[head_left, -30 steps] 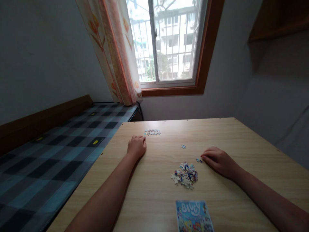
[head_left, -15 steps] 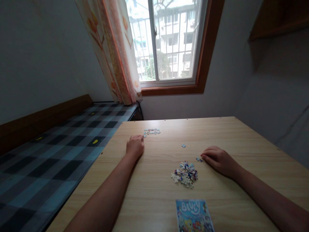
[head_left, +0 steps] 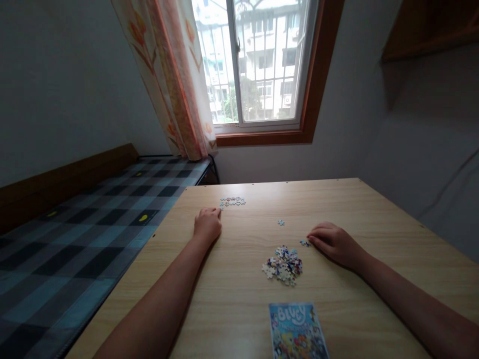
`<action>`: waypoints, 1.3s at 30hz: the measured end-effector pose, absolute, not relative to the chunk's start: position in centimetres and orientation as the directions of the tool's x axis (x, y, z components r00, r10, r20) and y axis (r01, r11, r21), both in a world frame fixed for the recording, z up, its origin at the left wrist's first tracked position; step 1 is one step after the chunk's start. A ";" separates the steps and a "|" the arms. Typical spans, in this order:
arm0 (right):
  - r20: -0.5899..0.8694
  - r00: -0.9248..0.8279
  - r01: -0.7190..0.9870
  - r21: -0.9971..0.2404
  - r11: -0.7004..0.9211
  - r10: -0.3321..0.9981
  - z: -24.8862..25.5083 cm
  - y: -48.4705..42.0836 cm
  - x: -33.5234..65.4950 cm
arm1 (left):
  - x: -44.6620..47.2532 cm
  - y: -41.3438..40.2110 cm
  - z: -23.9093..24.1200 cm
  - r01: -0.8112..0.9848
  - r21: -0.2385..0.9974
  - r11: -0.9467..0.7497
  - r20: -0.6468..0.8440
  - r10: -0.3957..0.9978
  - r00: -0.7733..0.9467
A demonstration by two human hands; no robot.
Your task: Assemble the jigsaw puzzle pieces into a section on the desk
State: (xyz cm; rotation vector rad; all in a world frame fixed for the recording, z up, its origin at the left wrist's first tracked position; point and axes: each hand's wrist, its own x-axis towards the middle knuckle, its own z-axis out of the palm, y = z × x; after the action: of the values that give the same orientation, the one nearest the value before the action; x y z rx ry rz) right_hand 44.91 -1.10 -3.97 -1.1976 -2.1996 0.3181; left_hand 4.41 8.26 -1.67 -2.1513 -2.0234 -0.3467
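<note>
My left hand (head_left: 207,225) rests on the wooden table (head_left: 374,209) with its fingers curled in, just below a small joined strip of puzzle pieces (head_left: 232,201). My right hand (head_left: 331,243) lies flat on the table, its fingertips touching a small bluish puzzle piece (head_left: 304,243). A loose heap of puzzle pieces (head_left: 283,265) sits between my arms, left of my right hand. One single piece (head_left: 280,222) lies farther back. A colourful picture card (head_left: 297,330) reading "Bluey" lies at the near edge.
A bed with a blue and black checked cover (head_left: 86,229) runs along the table's left side, with a wooden rail by the wall. Behind it hangs a flowered curtain (head_left: 172,75) beside a barred window (head_left: 258,65). A grey wall rises at the right.
The view has shifted slightly, so everything sits a little lower-left. My left hand has drawn back a touch from the joined strip. My right hand keeps its place by the small piece.
</note>
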 end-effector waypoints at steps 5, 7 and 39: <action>0.419 -0.380 0.679 -0.479 0.556 0.825 -4.1 -1.1 45.0 | 4.4 8.5 -1.9 0.997 0.042 -0.070 0.293 0.955 0.055; 0.423 -0.375 0.678 -0.481 0.555 0.825 -4.1 -1.1 45.0 | 4.4 8.5 -1.9 0.997 0.044 -0.068 0.287 0.956 0.053; 0.444 -0.373 0.667 -0.482 0.568 0.815 -4.0 -1.0 45.1 | 6.0 8.3 -1.0 0.988 0.119 -0.096 0.453 0.891 0.032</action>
State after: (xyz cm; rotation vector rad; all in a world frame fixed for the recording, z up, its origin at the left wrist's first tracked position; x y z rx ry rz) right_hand 45.07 -0.96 -4.01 -1.1793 -2.1453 0.2911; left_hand 5.96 8.27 -1.04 -2.0782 -1.9423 -0.6231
